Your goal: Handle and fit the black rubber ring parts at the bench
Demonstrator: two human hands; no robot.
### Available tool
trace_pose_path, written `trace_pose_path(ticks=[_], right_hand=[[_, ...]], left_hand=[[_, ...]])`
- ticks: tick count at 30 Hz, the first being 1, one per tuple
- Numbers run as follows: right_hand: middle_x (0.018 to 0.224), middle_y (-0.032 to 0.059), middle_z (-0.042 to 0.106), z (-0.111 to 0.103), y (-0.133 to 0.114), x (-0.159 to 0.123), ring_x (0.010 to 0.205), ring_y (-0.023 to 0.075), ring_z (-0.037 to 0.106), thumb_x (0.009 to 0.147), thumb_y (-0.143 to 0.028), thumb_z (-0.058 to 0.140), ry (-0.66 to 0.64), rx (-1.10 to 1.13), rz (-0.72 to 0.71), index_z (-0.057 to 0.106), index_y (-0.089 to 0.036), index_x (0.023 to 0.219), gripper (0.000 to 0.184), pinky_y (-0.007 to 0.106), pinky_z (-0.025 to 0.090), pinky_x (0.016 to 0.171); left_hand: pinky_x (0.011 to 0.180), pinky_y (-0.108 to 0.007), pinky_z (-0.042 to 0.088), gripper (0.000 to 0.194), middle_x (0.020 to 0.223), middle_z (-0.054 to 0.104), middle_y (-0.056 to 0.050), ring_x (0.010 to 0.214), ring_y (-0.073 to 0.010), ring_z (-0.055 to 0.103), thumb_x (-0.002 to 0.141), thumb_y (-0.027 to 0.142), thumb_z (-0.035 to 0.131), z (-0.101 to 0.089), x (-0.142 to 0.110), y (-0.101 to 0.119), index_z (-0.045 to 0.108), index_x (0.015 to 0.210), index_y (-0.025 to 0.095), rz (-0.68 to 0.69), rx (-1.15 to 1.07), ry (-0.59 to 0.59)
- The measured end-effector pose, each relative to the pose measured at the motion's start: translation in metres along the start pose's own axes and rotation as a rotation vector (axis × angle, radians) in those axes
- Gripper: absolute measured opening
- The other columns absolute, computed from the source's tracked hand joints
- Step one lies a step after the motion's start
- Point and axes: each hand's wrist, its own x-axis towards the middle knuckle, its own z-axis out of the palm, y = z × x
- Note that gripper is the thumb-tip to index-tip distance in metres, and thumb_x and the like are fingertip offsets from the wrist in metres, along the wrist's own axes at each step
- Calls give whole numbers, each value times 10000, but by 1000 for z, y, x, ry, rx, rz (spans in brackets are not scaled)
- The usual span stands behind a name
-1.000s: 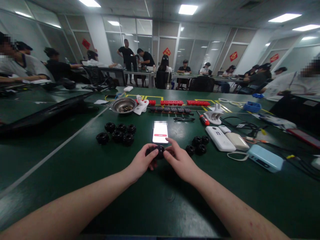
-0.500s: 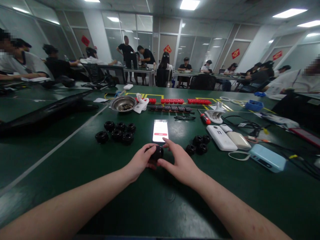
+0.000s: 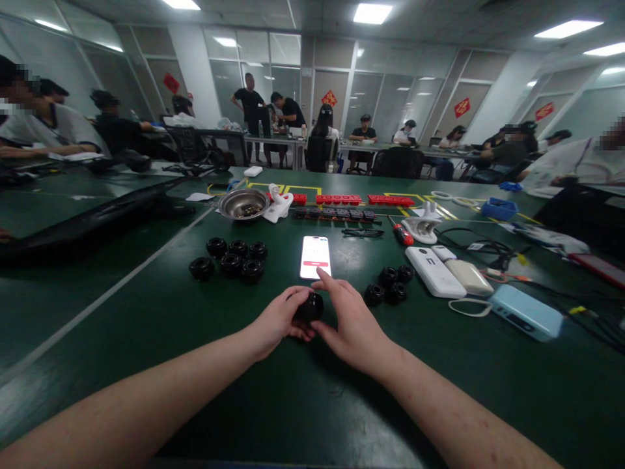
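My left hand point(image 3: 273, 322) is closed round a smooth, black, rounded wheel-like part point(image 3: 311, 307), its thumb on top and its fingers underneath. Close along the part's right side is my right hand point(image 3: 355, 322), thumb and fingers apart; whether it touches the part I cannot tell. Just beyond the hands lies a phone point(image 3: 315, 255) with a lit white screen and a red bar. Several similar black parts point(image 3: 230, 264) are grouped on the left. A smaller cluster of black parts point(image 3: 389, 285) stands to the right of my right hand.
Farther back on the green table point(image 3: 146, 339) are a metal bowl point(image 3: 243, 204) of small pieces, red strips point(image 3: 338, 199), a black strip point(image 3: 334, 213), glasses point(image 3: 362, 232) and a screwdriver point(image 3: 403, 233). Power banks point(image 3: 434, 272), a blue device point(image 3: 526, 311) and cables occupy the right side.
The black part has turned a little in my left hand and shows more of its rounded surface. My right hand stays beside it, fingers still apart. The view has shifted slightly.
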Motion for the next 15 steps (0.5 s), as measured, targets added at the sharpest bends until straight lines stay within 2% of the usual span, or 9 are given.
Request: trace_pose_path(ticks=[2, 4, 7, 10, 13, 15], right_hand=[[1062, 72, 497, -2, 3, 2, 978, 231, 447, 710, -246, 579, 0, 23, 116, 177, -232, 1294, 710, 407, 344, 842], [929, 58, 548, -3, 6, 3, 863, 213, 505, 774, -330, 506, -11, 65, 251, 219, -212, 1277, 591, 382, 384, 770], [771, 28, 565, 0, 9, 4, 720, 181, 530, 819, -342, 441, -44, 94, 330, 310, -200, 1225, 450, 329, 407, 672], [802, 36, 554, 5, 6, 2, 748, 188, 520, 774, -299, 520, -12, 29, 271, 369, -205, 1180, 444, 326, 408, 671], [980, 61, 525, 6, 0, 0, 917, 207, 473, 705, -184, 588, 12, -32, 103, 353, -208, 1192, 541, 358, 373, 803], [1078, 64, 486, 5, -3, -1, 1001, 212, 426, 675, -130, 595, 2, -49, 5, 316, -218, 1217, 616, 371, 329, 872]], left_hand=[[460, -248, 452, 269, 763, 535, -24, 515, -106, 545, 757, 343, 456, -1, 2, 0, 431, 970, 181, 31, -27, 57], [504, -269, 462, 270, 792, 533, -28, 570, -118, 551, 746, 300, 476, -1, 2, -1, 423, 986, 187, 58, -47, 83], [585, -292, 465, 330, 875, 544, -50, 664, -137, 565, 717, 222, 515, 0, -1, -2, 405, 1026, 195, 66, -69, 42], [612, -303, 462, 337, 911, 551, -58, 713, -152, 572, 721, 260, 517, 2, -3, -4, 405, 1033, 203, 48, -117, -5], [518, -276, 442, 368, 710, 560, -30, 548, -127, 553, 753, 457, 420, 1, -3, -6, 430, 991, 177, -37, -125, -34], [471, -248, 417, 374, 656, 543, -16, 478, -103, 517, 753, 474, 408, -1, -1, -6, 453, 958, 165, -69, -111, -48]])
